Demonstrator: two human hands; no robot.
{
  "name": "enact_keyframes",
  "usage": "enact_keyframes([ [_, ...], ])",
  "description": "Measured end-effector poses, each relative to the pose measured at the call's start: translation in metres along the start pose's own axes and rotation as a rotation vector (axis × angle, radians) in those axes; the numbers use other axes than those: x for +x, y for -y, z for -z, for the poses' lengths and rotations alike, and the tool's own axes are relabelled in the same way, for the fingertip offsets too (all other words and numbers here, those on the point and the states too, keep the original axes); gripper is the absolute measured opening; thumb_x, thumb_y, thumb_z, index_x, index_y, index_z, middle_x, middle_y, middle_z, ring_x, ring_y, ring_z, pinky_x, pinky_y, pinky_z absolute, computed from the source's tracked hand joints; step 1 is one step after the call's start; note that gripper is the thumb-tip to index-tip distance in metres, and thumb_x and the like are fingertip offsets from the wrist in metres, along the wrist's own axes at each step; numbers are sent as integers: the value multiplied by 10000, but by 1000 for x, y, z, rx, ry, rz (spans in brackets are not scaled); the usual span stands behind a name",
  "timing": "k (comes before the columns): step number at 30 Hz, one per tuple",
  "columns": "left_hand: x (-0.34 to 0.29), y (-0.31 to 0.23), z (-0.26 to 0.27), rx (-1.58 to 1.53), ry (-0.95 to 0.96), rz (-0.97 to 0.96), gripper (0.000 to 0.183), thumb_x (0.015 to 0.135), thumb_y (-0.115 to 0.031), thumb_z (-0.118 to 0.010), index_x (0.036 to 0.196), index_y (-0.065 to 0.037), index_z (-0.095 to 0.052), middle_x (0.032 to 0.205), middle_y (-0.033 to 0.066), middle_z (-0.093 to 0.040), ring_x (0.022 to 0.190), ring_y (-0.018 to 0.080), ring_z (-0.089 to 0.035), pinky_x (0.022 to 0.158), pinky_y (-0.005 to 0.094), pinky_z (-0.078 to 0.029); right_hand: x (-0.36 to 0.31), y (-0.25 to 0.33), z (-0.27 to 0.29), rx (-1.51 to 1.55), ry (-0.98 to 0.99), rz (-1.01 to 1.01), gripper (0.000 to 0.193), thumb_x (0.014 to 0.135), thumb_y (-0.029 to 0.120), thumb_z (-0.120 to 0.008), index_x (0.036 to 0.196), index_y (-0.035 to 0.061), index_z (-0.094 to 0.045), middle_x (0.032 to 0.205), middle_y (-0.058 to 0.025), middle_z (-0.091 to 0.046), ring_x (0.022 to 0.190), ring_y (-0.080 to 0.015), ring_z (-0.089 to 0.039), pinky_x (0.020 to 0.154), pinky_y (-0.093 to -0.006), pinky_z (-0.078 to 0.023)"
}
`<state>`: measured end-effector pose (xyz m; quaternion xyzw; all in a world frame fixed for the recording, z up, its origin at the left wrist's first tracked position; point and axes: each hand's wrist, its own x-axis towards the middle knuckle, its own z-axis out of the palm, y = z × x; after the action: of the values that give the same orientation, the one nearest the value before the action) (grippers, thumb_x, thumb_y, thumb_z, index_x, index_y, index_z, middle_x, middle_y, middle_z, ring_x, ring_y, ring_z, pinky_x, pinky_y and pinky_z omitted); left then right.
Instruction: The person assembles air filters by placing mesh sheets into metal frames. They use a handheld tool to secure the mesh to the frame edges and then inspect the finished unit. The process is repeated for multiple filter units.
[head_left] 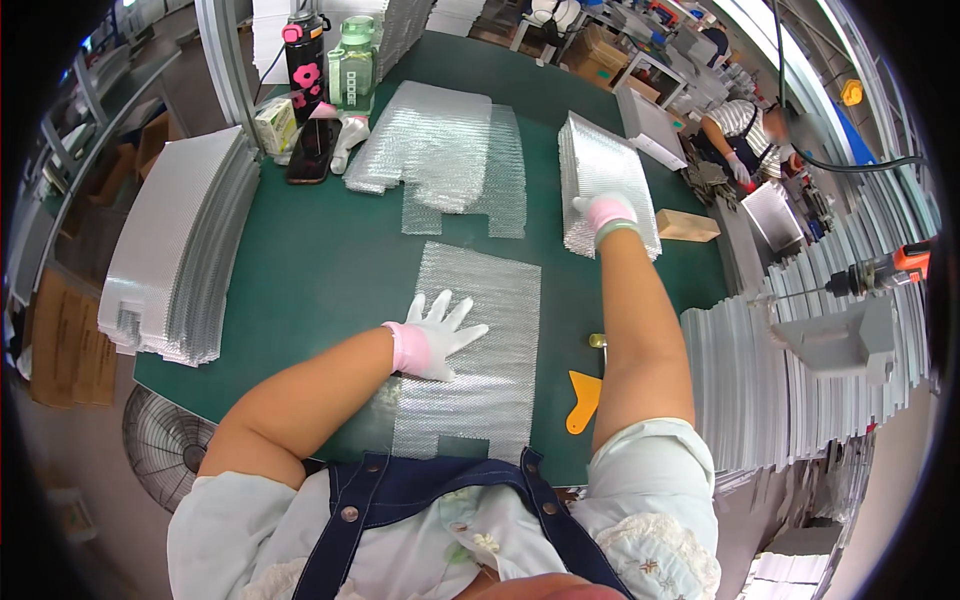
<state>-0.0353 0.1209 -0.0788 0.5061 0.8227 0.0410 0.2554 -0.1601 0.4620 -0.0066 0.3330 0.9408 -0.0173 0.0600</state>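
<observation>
My left hand, in a white glove with a pink cuff, lies with fingers spread on a silvery translucent bubble-textured sheet. This sheet lies flat on the green table, and a notch is cut in its near edge. My right hand, gloved alike, reaches onto a stack of silvery sheets at the far right. Its thumb points left; the other fingers are hidden, so whether they grip a sheet is unclear. Beyond my left hand, more bubble-textured sheets lie loosely overlapped.
A tall stack of silvery sheets stands at the left edge. Bottles and a phone stand and lie far left. Near my right forearm are a yellow scraper and wooden block. Another person works at far right.
</observation>
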Motion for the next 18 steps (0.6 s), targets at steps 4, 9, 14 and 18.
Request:
enact_keyframes([
  [4, 0, 2, -1, -16, 1, -2, 934, 809, -392, -701, 1580, -203, -209, 1619, 269, -62, 1482, 517, -40, 1158, 671, -90, 26, -17, 21, 165, 22, -56, 656, 799, 541, -682, 1285, 103, -644, 1332, -146, -617, 1231, -330, -588, 1036, -413, -461],
  [9, -1, 1, 2, 2, 26, 37, 941, 803, -385, -709, 1580, -215, -206, 1623, 260, -55, 1482, 517, -38, 1159, 671, -91, -18, -20, 50, 98, -156, 4, 746, 746, 541, -731, 1251, 2, -625, 1268, -217, -634, 1170, -358, -622, 996, -409, -488],
  [14, 2, -1, 0, -7, 18, 18, 948, 800, -398, -717, 1580, -226, -207, 1626, 247, -57, 1487, 504, -33, 1162, 670, -89, -2, -51, 61, 373, -604, 32, 729, 740, 536, -721, 1117, -74, -593, 1099, -290, -675, 1077, -389, -658, 950, -431, -510],
  [18, 3, 0, -1, 4, 15, 31, 960, 795, -412, -721, 1582, -235, -199, 1628, 241, -54, 1490, 497, -24, 1165, 666, -83, 13, -52, 61, 362, -480, 88, 753, 738, 533, -744, 1125, -103, -636, 1124, -287, -672, 1079, -402, -652, 948, -419, -501],
])
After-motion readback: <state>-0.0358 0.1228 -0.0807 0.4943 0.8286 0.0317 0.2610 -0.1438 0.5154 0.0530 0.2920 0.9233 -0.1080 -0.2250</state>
